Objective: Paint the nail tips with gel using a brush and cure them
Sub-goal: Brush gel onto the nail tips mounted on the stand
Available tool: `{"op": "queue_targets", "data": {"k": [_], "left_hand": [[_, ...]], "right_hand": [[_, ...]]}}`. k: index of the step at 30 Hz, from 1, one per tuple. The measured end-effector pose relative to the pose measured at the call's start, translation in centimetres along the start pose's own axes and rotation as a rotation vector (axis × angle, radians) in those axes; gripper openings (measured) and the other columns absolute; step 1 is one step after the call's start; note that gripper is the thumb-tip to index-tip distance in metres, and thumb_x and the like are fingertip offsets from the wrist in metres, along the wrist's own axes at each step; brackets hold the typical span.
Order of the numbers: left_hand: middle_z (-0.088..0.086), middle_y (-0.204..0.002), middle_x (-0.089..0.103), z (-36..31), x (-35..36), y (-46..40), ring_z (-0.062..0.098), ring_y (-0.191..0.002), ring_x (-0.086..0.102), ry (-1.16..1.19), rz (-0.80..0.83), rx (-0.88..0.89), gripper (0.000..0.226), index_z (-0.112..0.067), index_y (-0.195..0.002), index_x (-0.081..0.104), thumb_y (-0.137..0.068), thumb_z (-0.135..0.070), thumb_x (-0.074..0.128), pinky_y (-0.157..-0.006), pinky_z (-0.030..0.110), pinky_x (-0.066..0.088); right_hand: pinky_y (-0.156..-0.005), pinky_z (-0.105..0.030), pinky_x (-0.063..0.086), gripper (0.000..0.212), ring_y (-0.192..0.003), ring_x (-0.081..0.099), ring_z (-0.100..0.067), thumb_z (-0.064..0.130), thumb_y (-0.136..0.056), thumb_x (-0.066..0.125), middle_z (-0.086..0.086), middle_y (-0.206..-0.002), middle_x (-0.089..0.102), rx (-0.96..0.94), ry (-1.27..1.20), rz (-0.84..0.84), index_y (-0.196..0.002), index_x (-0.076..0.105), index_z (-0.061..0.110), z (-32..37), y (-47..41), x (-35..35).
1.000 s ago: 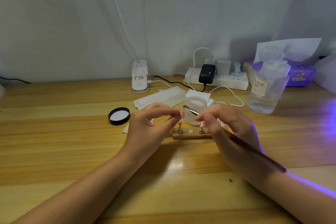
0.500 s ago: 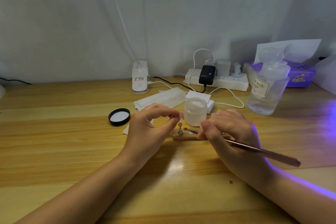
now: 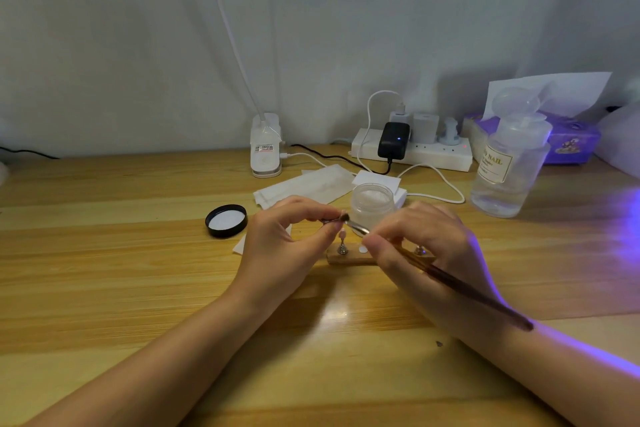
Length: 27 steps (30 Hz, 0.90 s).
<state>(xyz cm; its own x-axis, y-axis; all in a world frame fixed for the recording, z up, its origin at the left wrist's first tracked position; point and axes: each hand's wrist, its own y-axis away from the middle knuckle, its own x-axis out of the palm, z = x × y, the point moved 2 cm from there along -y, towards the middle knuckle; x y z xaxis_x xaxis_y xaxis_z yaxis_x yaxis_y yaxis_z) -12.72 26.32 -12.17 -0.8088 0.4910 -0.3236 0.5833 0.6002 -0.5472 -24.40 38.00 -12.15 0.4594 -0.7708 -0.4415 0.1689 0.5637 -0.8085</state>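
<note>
A: What can't you make out here?

B: The nail tip itself. It is a tiny shape pinched at the fingertips of the left hand, and the brush head meets it there, so gel and tip blur together. The wooden stand is half hidden behind the right hand; I see one tip on a post, a white dot beside it, and a second post past the knuckles.

A: And the grip on each side?

B: The left hand has thumb and forefinger closed on the small holder carrying the tip, held above the stand. The right hand's fingers curl round the brush near its metal ferrule, the dark handle running back over the wrist.

A: Changed from half a second ago?

B: Yes. The brush lay low and nearly flat by the stand then; now its head is raised to the pinched tip, just in front of the open jar.

A: Any writing?

B: The clear bottle has a label reading "NAIL"; the smaller lines are illegible. The clip lamp base bears a sticker too small to read. The black lid lies on the surface left of the hands, and the purple tissue box is cut by the bottle.
</note>
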Motion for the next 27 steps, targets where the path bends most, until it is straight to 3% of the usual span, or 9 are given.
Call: {"op": "queue_targets", "data": {"k": [3, 7, 11, 16, 20, 24, 27], "left_hand": [[-0.01, -0.079, 0.069, 0.04, 0.02, 0.04, 0.006, -0.08, 0.062, 0.01, -0.005, -0.023, 0.02, -0.026, -0.08, 0.071, -0.074, -0.007, 0.073, -0.076, 0.017, 0.047], [-0.009, -0.08, 0.069, 0.01, -0.02, 0.04, 0.005, -0.08, 0.062, 0.004, 0.0, 0.002, 0.022, -0.027, -0.08, 0.07, -0.074, -0.006, 0.072, -0.075, 0.017, 0.047], [-0.009, -0.081, 0.069, 0.05, 0.03, 0.02, 0.007, -0.082, 0.062, 0.015, 0.003, -0.027, 0.021, -0.026, -0.081, 0.071, -0.074, -0.007, 0.072, -0.077, 0.018, 0.047], [-0.009, -0.081, 0.069, -0.02, 0.02, 0.01, 0.005, -0.082, 0.062, 0.008, 0.01, -0.021, 0.019, -0.026, -0.081, 0.071, -0.074, -0.008, 0.072, -0.076, 0.017, 0.047], [-0.01, -0.081, 0.07, 0.0, -0.02, 0.02, 0.005, -0.082, 0.062, 0.028, 0.003, -0.051, 0.018, -0.025, -0.08, 0.071, -0.074, -0.008, 0.072, -0.078, 0.017, 0.047], [-0.011, -0.081, 0.07, -0.18, 0.0, 0.03, 0.004, -0.082, 0.062, 0.029, 0.012, -0.042, 0.019, -0.027, -0.08, 0.071, -0.074, -0.008, 0.071, -0.078, 0.018, 0.047], [-0.011, -0.082, 0.07, -0.14, -0.01, 0.03, 0.004, -0.082, 0.062, 0.031, 0.012, -0.06, 0.017, -0.024, -0.081, 0.071, -0.074, -0.009, 0.072, -0.079, 0.019, 0.047]], "right_hand": [[-0.066, -0.046, 0.041, 0.037, -0.06, 0.055, -0.014, 0.032, -0.087, 0.045, 0.004, -0.059, 0.061, 0.014, -0.022, -0.025, -0.062, 0.065, 0.012, -0.2, 0.3, -0.24], [-0.067, -0.044, 0.044, 0.025, -0.067, 0.059, -0.015, 0.032, -0.083, 0.052, 0.007, -0.071, 0.065, -0.019, 0.025, -0.02, -0.077, 0.07, 0.014, 0.01, 0.02, 0.01], [-0.067, -0.046, 0.04, 0.036, -0.06, 0.056, -0.015, 0.031, -0.087, 0.047, 0.004, -0.059, 0.062, 0.014, -0.016, -0.009, -0.062, 0.066, 0.012, -0.3, 0.36, -0.16], [-0.069, -0.042, 0.044, 0.025, -0.066, 0.057, -0.011, 0.032, -0.083, 0.051, 0.014, -0.072, 0.06, -0.01, 0.028, -0.035, -0.074, 0.068, 0.016, 0.02, 0.02, -0.02], [-0.068, -0.045, 0.041, 0.036, -0.061, 0.055, -0.013, 0.03, -0.086, 0.046, 0.006, -0.058, 0.06, 0.029, -0.018, -0.031, -0.061, 0.065, 0.012, -0.25, 0.32, -0.24], [-0.068, -0.039, 0.045, 0.025, -0.068, 0.058, -0.011, 0.029, -0.083, 0.052, 0.006, -0.071, 0.064, -0.008, -0.001, -0.03, -0.074, 0.068, 0.013, 0.11, -0.03, -0.1], [-0.068, -0.042, 0.042, 0.029, -0.063, 0.056, -0.011, 0.03, -0.085, 0.049, 0.007, -0.064, 0.062, 0.012, -0.023, -0.004, -0.068, 0.067, 0.014, -0.09, 0.16, -0.12]]}}
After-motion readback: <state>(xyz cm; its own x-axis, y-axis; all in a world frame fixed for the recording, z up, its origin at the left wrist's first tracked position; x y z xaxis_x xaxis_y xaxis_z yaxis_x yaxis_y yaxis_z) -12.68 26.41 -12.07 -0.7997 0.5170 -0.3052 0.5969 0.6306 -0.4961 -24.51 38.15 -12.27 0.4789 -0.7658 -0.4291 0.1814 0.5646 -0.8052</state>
